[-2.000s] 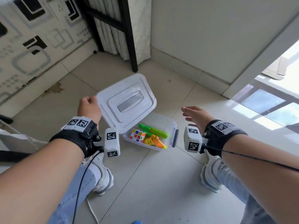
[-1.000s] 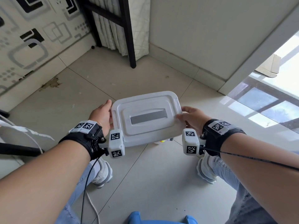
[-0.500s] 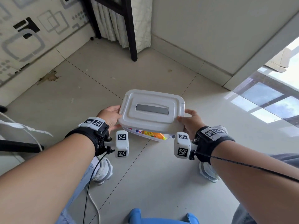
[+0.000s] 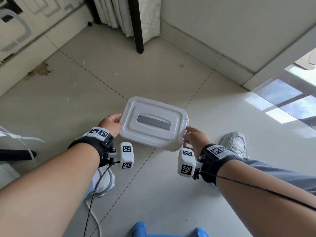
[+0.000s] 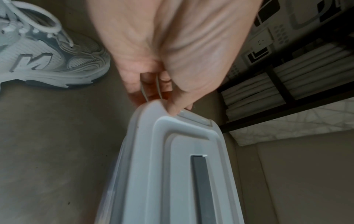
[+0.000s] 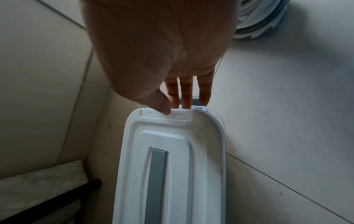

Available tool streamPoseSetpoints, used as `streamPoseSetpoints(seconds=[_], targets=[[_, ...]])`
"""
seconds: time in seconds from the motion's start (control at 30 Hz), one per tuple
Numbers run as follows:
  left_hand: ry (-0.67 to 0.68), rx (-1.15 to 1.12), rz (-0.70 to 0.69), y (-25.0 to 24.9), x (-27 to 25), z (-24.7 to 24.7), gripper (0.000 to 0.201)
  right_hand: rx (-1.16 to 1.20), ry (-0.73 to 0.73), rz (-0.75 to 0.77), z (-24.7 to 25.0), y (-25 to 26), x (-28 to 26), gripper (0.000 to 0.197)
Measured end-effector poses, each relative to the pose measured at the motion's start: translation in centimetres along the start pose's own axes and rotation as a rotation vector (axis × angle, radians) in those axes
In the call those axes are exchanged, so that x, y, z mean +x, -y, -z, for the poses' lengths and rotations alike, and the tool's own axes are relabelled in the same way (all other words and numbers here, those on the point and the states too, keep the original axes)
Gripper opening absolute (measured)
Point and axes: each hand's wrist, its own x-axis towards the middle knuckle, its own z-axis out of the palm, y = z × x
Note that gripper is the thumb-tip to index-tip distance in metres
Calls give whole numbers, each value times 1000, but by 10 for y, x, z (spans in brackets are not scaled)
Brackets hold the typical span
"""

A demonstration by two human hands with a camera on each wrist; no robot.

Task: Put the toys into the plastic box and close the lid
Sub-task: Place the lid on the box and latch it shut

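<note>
White rectangular plastic lid [image 4: 154, 124] with grey recessed handle covers the plastic box, held between both hands above the tiled floor [image 4: 102, 79]. Left hand [image 4: 111, 124] grips the left end, thumb on top; right hand [image 4: 195, 138], fingers extended, touches the right-end latch [image 6: 195, 103].

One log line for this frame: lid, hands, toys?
lid: on box | left hand: grips left end | right hand: thumb on right clip | toys: hidden

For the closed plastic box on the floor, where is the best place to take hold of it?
Probably the two short ends of the plastic box, one hand from each side, as the left hand and right hand are placed now: its lid is broad and smooth, while the end tabs give fingers purchase.
</note>
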Motion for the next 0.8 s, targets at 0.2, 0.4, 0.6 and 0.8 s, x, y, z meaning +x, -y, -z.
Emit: streamPoseSetpoints(seconds=[0.2, 0.4, 0.6, 0.8], targets=[[12, 118, -55, -3, 20, -11, 50, -33, -12, -28, 1, -5, 13, 53], [8, 127, -55, 1, 31, -24, 48, -60, -33, -16, 2, -12, 21, 43], [-59, 116, -54, 6, 30, -30, 39, -63, -26, -16, 3, -18, 25, 45], [-52, 107, -73, 9, 31, -31, 38, -66, -38, -1, 3, -20, 28, 46]])
